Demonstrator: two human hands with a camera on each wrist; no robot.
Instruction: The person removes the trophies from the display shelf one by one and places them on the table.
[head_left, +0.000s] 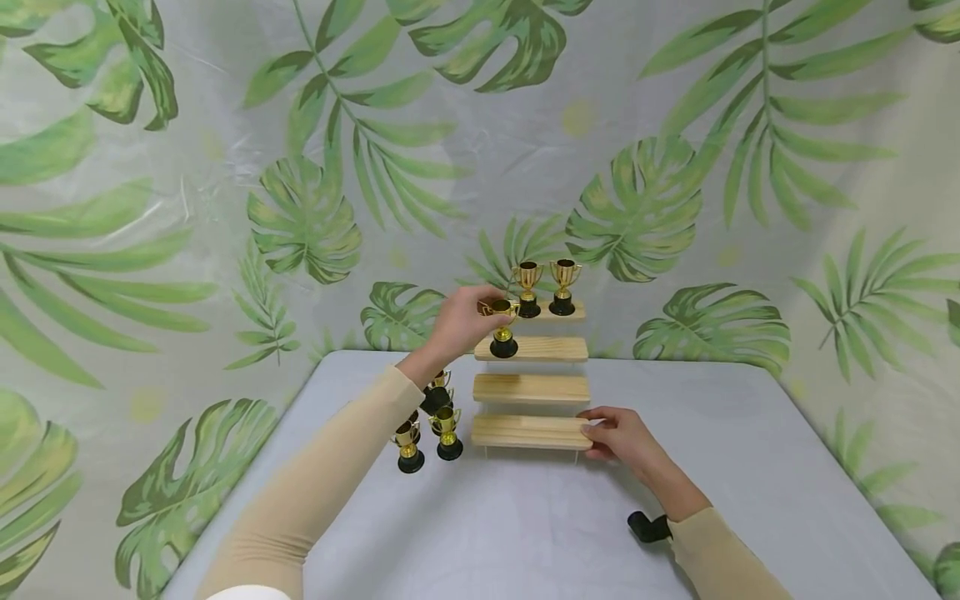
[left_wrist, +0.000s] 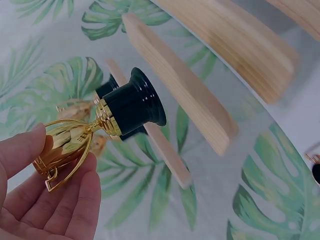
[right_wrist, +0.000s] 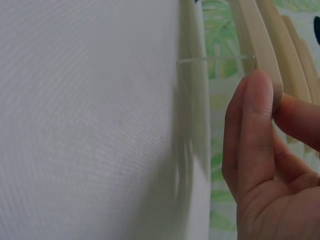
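In my left hand [head_left: 471,319] a small gold trophy cup [left_wrist: 70,142] with a black base is pinched by its cup and handle. In the head view this trophy overlaps the second-highest step of a wooden tiered display stand [head_left: 531,388]. Two more trophies, a left one [head_left: 528,289] and a right one [head_left: 564,287], stand upright on the top step. My right hand [head_left: 621,440] grips the right end of the lowest step [head_left: 528,431], thumb above and fingers beneath, as the right wrist view [right_wrist: 265,150] shows too.
Several trophies [head_left: 447,433] stand on the table left of the stand, partly hidden by my left forearm. A black strap-like piece [head_left: 648,527] sits at my right wrist. White cloth covers the table [head_left: 480,525]. Behind it hangs a leaf-patterned curtain [head_left: 495,150].
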